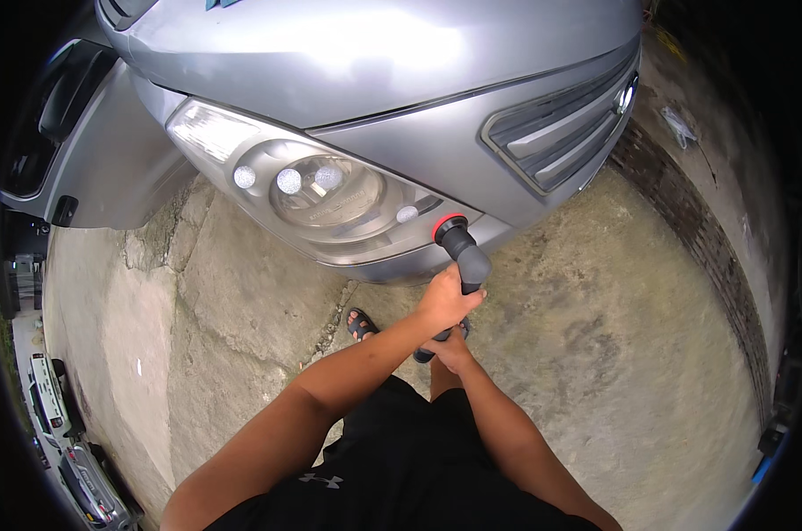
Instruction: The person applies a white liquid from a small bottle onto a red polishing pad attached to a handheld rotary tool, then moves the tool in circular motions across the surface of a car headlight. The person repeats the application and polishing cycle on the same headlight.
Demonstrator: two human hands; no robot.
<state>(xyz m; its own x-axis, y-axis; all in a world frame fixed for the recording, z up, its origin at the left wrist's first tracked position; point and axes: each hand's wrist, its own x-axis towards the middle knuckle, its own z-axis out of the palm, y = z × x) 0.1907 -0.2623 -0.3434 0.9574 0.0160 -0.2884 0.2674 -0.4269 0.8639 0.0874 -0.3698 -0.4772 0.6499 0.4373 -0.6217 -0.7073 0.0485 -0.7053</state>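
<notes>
A cordless polisher [470, 262] with a dark body and a red-rimmed round pad [448, 227] is in both hands. My left hand [448, 300] wraps around its neck, just behind the angled head. Lower down, my right hand [450, 348] grips the rear part of the body, which the arms partly hide. The pad lies at the inner lower corner of a silver car's headlight [328, 192], beside the bumper [497, 229]; whether it spins cannot be told. Bright round reflections show on the headlight lens.
Above the headlight spreads the silver hood [374, 86], with the grille [560, 139] at right. An open car door [129, 152] stands at left. My sandaled feet are on cracked concrete [241, 279]. A dark drain strip [693, 226] curves along the right; parked vehicles [75, 464] show lower left.
</notes>
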